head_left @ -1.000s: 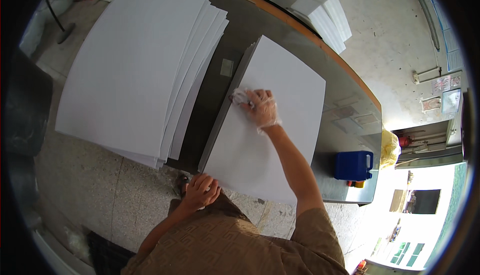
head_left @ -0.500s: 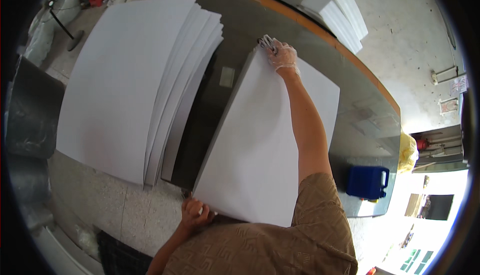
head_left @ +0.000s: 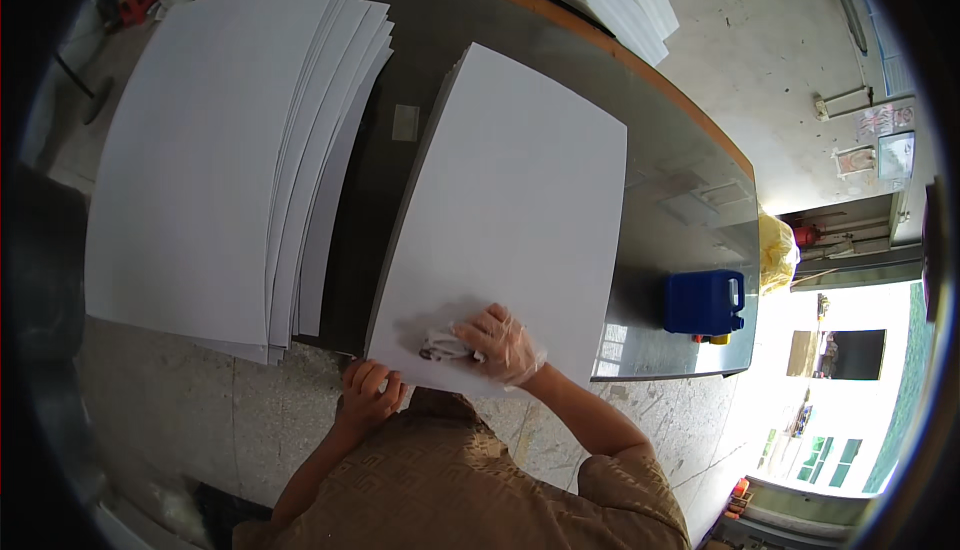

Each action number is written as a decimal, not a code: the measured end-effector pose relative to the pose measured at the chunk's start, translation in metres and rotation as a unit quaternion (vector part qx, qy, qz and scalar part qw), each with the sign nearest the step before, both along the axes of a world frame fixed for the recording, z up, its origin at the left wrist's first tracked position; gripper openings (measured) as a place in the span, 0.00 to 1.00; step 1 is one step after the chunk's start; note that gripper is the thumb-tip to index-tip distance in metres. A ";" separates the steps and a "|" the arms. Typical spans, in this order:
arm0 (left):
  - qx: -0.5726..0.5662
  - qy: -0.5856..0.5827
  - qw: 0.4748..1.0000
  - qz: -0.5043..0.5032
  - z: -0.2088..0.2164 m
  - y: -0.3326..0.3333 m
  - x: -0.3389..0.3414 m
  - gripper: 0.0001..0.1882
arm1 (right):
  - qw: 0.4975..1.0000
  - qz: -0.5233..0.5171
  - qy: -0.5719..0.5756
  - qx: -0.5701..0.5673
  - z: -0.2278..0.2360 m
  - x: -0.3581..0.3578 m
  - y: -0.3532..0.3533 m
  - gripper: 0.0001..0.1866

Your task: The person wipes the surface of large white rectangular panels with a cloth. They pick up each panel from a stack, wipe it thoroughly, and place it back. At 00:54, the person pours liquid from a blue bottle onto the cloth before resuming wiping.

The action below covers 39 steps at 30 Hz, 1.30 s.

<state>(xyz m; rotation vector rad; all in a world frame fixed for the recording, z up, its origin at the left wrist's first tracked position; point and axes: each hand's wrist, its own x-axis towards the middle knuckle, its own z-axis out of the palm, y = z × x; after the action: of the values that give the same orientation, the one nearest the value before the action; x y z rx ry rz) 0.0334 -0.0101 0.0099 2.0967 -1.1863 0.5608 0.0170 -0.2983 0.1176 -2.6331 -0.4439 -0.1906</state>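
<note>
A stack of large white sheets [head_left: 520, 200] lies on the dark table in front of me, its layered edge showing along the left side. My right hand [head_left: 505, 346], in a clear thin plastic glove, is closed on a crumpled white cloth [head_left: 447, 344] with dark patches. It holds the cloth against the top sheet close to the near edge. At the near left corner, my bare left hand [head_left: 370, 393] curls its fingers over the stack's edge. Part of that grip is hidden.
A second pile of white sheets [head_left: 205, 170], fanned along its right side, overhangs the table's near edge at left. On the dark glossy table [head_left: 690, 240] stands a blue jerrycan [head_left: 704, 302] at right. White foam blocks [head_left: 625, 5] lie beyond the orange rim; a yellow bag [head_left: 777, 252] sits past the right end.
My right hand has come from the stack's far left corner down to its near edge with the cloth. My left hand stays at the near corner. The whole view has shifted somewhat.
</note>
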 end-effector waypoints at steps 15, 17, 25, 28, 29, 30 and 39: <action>0.011 0.018 0.998 0.055 0.001 0.000 -0.011 0.19 | 0.939 -0.318 -0.076 -0.107 -0.015 0.295 -0.236 0.24; 0.030 0.019 0.998 0.053 0.009 0.004 -0.017 0.19 | 0.951 -0.287 -0.059 -0.095 -0.024 0.230 -0.193 0.22; -0.001 -0.012 0.999 0.038 0.003 -0.007 -0.003 0.22 | 0.999 -0.047 -0.010 0.024 0.003 -0.096 -0.025 0.31; 0.009 -0.018 0.999 0.031 0.005 -0.008 0.001 0.23 | 0.999 -0.045 0.002 0.007 0.002 -0.088 -0.039 0.32; 0.004 -0.017 1.000 0.026 0.005 -0.009 0.003 0.23 | 0.998 -0.062 -0.020 -0.002 -0.002 -0.076 -0.049 0.32; 0.005 -0.012 1.000 0.023 0.006 -0.008 0.003 0.24 | 0.996 -0.076 -0.039 -0.005 -0.010 -0.058 -0.063 0.32; 0.026 0.004 0.998 0.054 0.005 -0.001 -0.008 0.21 | 0.930 -0.352 -0.059 -0.083 -0.023 0.239 -0.313 0.31</action>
<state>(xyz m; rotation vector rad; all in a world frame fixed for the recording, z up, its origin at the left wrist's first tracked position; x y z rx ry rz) 0.0253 -0.0108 0.0150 2.2154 -1.0998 0.5746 0.2555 -0.6109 0.0948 -2.8431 0.4950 -0.5574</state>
